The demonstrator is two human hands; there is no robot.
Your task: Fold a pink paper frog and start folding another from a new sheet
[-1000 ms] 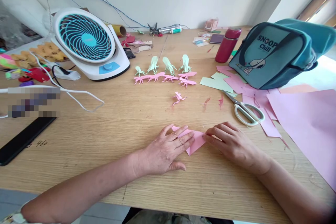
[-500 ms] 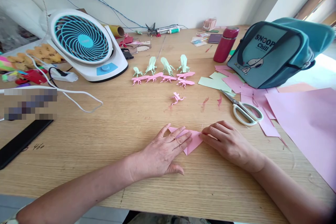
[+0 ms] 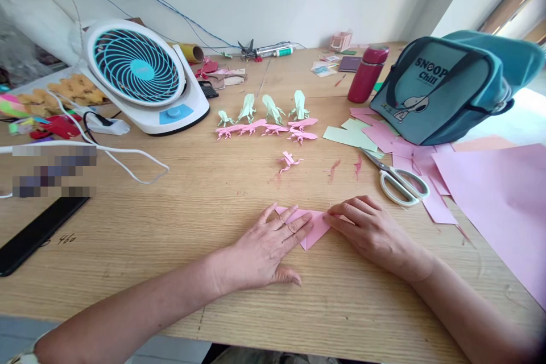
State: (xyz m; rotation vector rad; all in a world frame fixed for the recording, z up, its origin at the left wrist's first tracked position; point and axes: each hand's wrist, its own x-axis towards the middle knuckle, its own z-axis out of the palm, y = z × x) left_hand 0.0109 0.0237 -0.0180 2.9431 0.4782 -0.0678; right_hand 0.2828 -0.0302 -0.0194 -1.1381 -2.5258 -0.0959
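My left hand [image 3: 267, 247] covers most of the folded pink paper [image 3: 316, 228], so its creases are hard to make out. My fingers [image 3: 298, 226] lie spread and flat on it; my right hand [image 3: 370, 233] presses its fingertips together on the paper's other corner. Smooth, matte paper on a grainy wooden tabletop [image 3: 205, 205], white-handled scissors [image 3: 396, 179] beyond my right fingers.

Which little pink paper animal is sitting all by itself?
The small pink paper animal sitting alone mid-table, closer to the hands. The other pink ones crowd together in a row beneath the green ones.
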